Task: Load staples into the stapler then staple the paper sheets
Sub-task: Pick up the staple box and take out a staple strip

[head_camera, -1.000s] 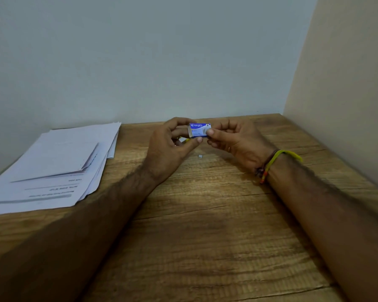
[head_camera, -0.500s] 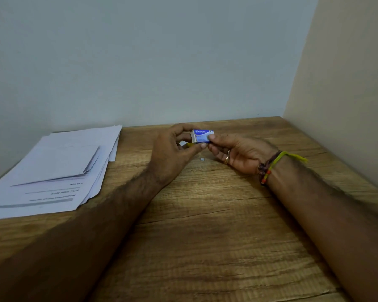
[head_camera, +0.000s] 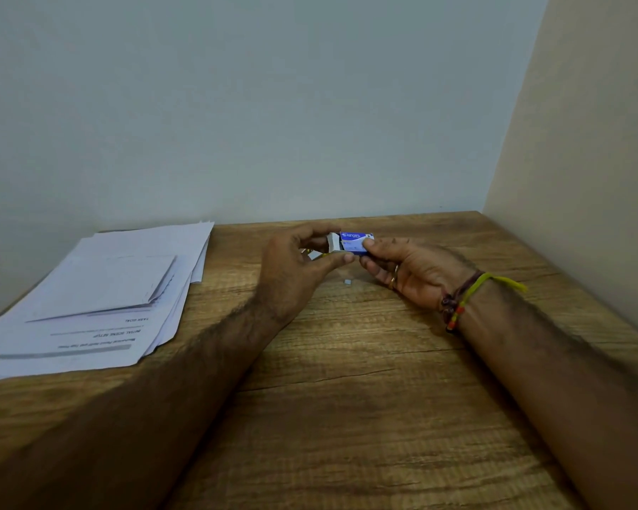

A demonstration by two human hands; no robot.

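A small blue staple box [head_camera: 356,241] is held above the far middle of the wooden table [head_camera: 347,417]. My right hand [head_camera: 409,270] pinches its blue sleeve from the right. My left hand [head_camera: 295,274] pinches the white inner tray [head_camera: 334,241], which sticks out of the sleeve's left end. A small grey piece, perhaps staples [head_camera: 348,282], lies on the table below the hands. A loose stack of white paper sheets [head_camera: 100,300] lies at the left. Something yellow and white [head_camera: 315,254] shows behind my left hand; I cannot tell what it is.
A grey wall stands behind the table and a beige wall runs along its right side. The paper stack overhangs toward the table's left edge. Threads and a bead bracelet [head_camera: 461,300] circle my right wrist.
The white tray has slid out of the blue sleeve to the left. Both hands have sunk slightly toward the table.
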